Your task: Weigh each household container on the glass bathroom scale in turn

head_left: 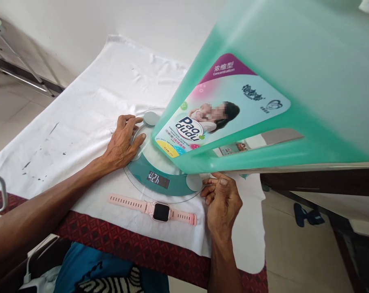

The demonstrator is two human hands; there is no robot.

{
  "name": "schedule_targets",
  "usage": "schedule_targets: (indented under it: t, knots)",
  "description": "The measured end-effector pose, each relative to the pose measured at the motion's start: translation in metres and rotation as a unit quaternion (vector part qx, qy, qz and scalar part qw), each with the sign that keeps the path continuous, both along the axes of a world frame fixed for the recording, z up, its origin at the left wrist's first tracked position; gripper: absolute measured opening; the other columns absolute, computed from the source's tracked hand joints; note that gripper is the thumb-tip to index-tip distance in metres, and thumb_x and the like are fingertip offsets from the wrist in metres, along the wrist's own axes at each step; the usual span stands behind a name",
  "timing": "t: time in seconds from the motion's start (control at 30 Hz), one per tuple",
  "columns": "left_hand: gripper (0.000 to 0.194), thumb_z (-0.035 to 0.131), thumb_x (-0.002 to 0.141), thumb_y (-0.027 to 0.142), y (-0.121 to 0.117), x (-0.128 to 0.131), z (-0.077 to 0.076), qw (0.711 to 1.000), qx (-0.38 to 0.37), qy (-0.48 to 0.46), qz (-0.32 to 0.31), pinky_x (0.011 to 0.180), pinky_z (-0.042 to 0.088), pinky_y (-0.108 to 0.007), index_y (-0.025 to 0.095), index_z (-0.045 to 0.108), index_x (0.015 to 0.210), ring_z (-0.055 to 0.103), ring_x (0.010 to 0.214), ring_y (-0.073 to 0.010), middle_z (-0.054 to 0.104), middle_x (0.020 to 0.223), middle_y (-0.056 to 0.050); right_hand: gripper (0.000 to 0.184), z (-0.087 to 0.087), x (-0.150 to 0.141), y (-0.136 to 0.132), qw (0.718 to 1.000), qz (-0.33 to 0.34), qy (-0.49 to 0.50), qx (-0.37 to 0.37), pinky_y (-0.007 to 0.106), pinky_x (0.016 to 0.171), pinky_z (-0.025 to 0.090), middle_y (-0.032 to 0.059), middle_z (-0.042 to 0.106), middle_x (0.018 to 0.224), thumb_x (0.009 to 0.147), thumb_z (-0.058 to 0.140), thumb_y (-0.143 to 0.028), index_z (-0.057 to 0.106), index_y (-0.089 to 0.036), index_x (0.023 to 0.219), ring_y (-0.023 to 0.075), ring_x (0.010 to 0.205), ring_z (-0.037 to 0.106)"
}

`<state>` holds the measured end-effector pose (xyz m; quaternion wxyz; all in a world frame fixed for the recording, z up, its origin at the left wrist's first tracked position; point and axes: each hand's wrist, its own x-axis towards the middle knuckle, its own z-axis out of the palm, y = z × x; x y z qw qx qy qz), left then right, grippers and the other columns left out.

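Currently, a big green jug (294,81) of liquid stands on the round glass scale (141,173), its label (221,110) reading "Pao dudu". The left hand (121,144) lies at the scale's far left rim, its grip loose and spread, with thumb and fingers apart beside a round grey foot (151,118). The right hand (222,201) is at the opposite rim, just below the jug's lower edge, fingers curled in; whether its grip pinches the glass, I cannot tell. Digits glow on the display (158,179) in the teal band, though they are hard to read. Just in front of the scale, a pink watch (161,211) lies flat with its strap open and its screen dark. All of it sits on a white cloth (80,110) with dark smudges, spread over the counter's dark red patterned cover (135,240).
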<state>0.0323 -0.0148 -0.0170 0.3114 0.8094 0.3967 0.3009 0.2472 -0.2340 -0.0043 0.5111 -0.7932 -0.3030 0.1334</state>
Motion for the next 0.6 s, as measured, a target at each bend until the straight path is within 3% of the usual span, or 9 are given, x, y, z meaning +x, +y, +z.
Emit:
schedule_targets:
  t: [0.6]
  knots:
    - [0.043, 0.059, 0.099, 0.035, -0.0006, 0.0001, 0.0017, 1.0, -0.013, -0.003, -0.003, 0.101, 0.061, -0.055, 0.022, 0.054, 0.139, 0.066, 0.109, -0.0249, 0.048, 0.143, -0.015, 0.051, -0.0013, 0.0003, -0.001, 1.0, -0.001, -0.008, -0.012, 0.029, 0.057, 0.042, 0.0011, 0.067, 0.081, 0.099, 0.056, -0.067, 0.069, -0.018, 0.111, 0.0132, 0.059, 0.057]
